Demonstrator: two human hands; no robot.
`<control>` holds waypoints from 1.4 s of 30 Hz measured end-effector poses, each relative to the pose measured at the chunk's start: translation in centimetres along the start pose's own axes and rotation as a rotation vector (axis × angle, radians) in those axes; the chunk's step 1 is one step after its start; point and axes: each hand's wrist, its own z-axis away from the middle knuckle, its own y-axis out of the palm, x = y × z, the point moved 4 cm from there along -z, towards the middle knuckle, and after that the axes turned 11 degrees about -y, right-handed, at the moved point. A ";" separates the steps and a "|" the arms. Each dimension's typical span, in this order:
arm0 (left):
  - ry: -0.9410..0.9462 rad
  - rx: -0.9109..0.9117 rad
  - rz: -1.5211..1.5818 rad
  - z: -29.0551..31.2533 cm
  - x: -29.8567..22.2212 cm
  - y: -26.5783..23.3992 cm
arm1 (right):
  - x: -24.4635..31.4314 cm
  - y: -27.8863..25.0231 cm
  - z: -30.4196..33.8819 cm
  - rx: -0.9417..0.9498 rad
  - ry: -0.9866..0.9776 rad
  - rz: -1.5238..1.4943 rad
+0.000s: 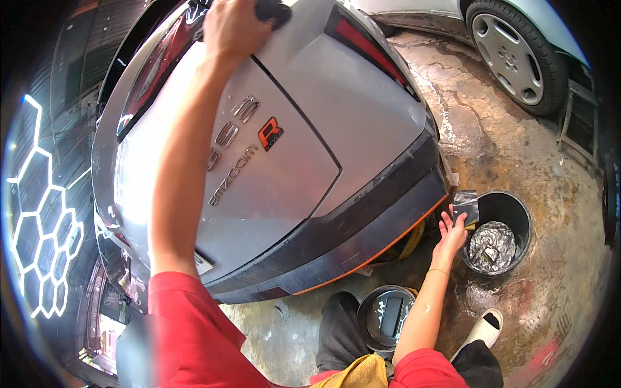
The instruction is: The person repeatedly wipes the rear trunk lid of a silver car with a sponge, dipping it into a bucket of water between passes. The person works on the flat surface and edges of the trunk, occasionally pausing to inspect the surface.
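Note:
A grey car's rear (278, 187) fills the middle, its paint dull and hazy. My left arm stretches across it. My left hand (234, 32) is closed high on the car, against a black, soft-looking pad (274, 11) that sticks out beside it; the fingertips are mostly hidden. Low by the bumper's right corner, my right hand (451, 234) pinches a thin, dark square sheet (466, 205), with some fingers spread. The sheet is above the near-left rim of a black bucket (527, 242) holding shiny liquid.
A second black bucket (364, 317) with a dark block (391, 317) in it stands between my legs. A pale car with a wheel (508, 58) is at the far right, beside a metal frame (577, 123). The concrete floor (550, 310) looks wet.

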 end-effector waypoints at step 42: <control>0.579 0.988 -0.268 22.2 -14.9 4.9 | 4.5 -11.7 -9.1 -0.568 -0.269 0.265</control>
